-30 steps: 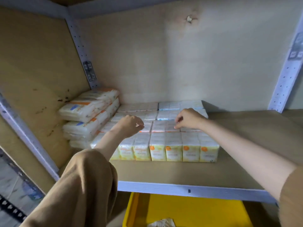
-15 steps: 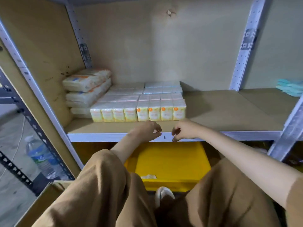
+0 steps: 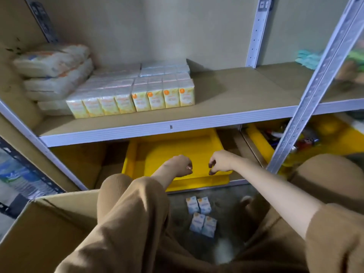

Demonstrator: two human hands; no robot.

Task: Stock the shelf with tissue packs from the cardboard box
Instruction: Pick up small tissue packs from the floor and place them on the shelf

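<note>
Fingers (image 3: 189,167) of the left hand (image 3: 178,165) are seen loosely curled, with nothing held in them. The right hand (image 3: 221,161) is likewise empty, its fingers hanging bent and slack. The two hands are held near each other but apart, in front of a yellow tray (image 3: 157,152) that sits on the lower level, under the shelf board (image 3: 236,95).

Below the hands, four small tissue packs (image 3: 201,216) are laid on the floor in two pairs, between the person's legs in tan trousers (image 3: 126,223). A cardboard box (image 3: 45,225) is seen at the lower left, just beside the left leg; its contents are hidden.

On the shelf board a block of yellow tissue packs (image 3: 137,95) is stood in neat rows, eight across at the front edge and touching side to side. The right half of the board is left bare. Behind and to the left of the block, larger soft packs (image 3: 53,69) are stacked against the side panel.

A metal upright (image 3: 315,85) is seen crossing the right of the view. Beyond it a second yellow tray (image 3: 256,137) holds blurred items, and blue-green packs (image 3: 307,58) are laid on the neighbouring shelf.
</note>
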